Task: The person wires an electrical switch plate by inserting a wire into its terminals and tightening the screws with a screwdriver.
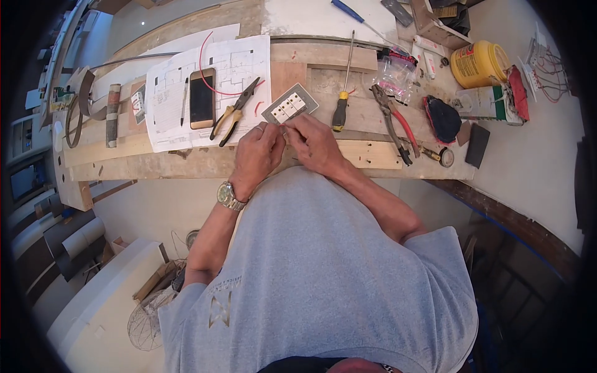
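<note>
My left hand (pixel 258 152) and my right hand (pixel 313 144) meet at the bench's near side, fingertips pinched together. Between them shows a small red piece (pixel 282 126) that looks like wire; the fingers hide most of it. Just beyond my fingertips lies a tilted grey-framed plate with white switch or socket modules (pixel 289 107). Left of it are yellow-and-black long-nose pliers (pixel 235 112) with open jaws and a long red wire (pixel 202 59). A short red wire offcut (pixel 257 109) lies near the plate. To the right, a yellow-and-black screwdriver (pixel 341 109) points away from me.
A phone (pixel 202 99) and a pen (pixel 184 102) rest on printed plans (pixel 249 56). Red-handled pliers (pixel 398 121), a tape roll (pixel 446 156), a dark cloth pouch (pixel 442 118) and a yellow tub (pixel 479 64) stand or lie rightward. The wooden bench's front edge (pixel 155 173) runs before me.
</note>
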Tool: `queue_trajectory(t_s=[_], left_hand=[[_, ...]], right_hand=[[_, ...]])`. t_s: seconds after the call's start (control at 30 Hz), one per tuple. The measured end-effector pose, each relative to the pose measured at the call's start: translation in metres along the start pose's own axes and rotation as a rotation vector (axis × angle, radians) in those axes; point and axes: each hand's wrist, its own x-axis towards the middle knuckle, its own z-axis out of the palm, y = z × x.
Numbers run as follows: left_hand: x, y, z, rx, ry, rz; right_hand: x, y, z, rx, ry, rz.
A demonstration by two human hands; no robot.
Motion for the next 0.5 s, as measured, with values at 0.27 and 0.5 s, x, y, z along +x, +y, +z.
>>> queue_trajectory(t_s=[0.27, 0.5], left_hand=[[0.001, 0.009, -0.004, -0.226, 0.073, -0.254], [-0.037, -0.008, 0.010, -1.112, -0.203, -1.055]], right_hand=[[0.023, 0.017, -0.033, -0.085, -0.046, 0.037], [0.042, 0.077, -0.027, 0.037, -0.012, 0.254]])
